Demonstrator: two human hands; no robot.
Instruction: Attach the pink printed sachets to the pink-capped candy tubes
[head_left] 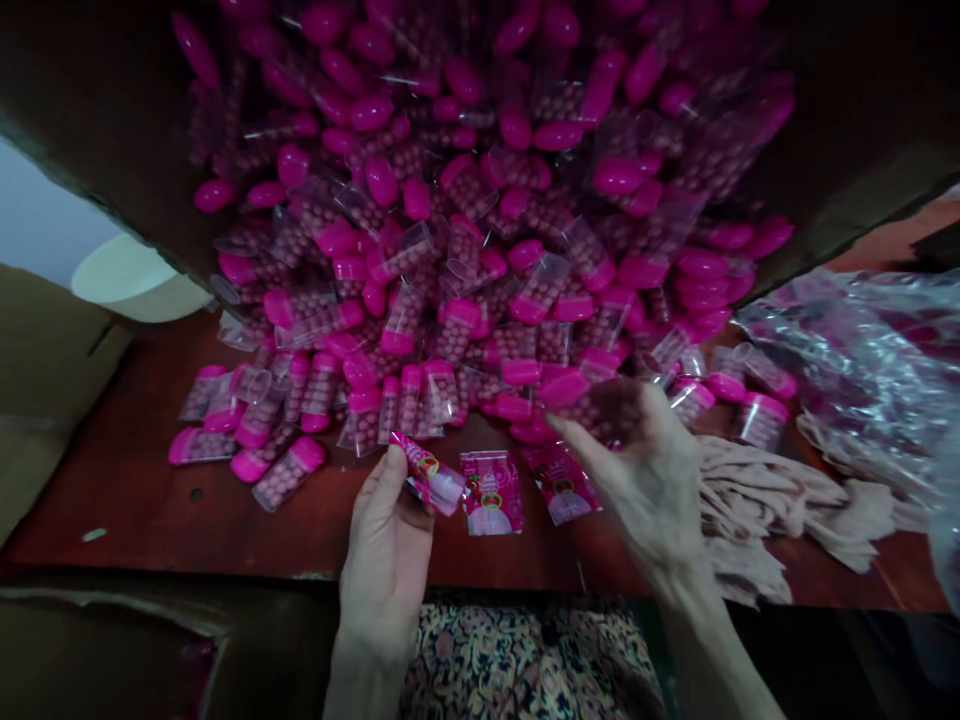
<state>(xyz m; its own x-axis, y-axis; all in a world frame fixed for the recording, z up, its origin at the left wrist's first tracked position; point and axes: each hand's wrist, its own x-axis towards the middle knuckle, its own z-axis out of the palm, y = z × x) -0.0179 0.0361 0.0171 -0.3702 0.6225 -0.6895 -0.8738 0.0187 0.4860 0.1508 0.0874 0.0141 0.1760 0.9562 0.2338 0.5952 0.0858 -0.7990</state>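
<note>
My left hand [388, 530] is closed on a pink printed sachet [431, 475], pinched by one end between thumb and fingers. Blurred by motion, my right hand [649, 480] curls around a clear candy bottle [604, 412] of small pink balls, its pink cap pointing left at the front of the pile. Two more flat pink sachets lie on the table between my hands, one in the middle [491, 492] and one beside my right thumb [562, 485]. Behind them rises a large heap of similar pink-capped bottles [457, 330].
The red-brown table [187, 530] ends just in front of my body. A crumpled beige cloth [795, 490] lies to the right, beside clear plastic bags [885, 350]. Brown walls flank the heap. At the left stand a white round container [142, 280] and a cardboard box [52, 370].
</note>
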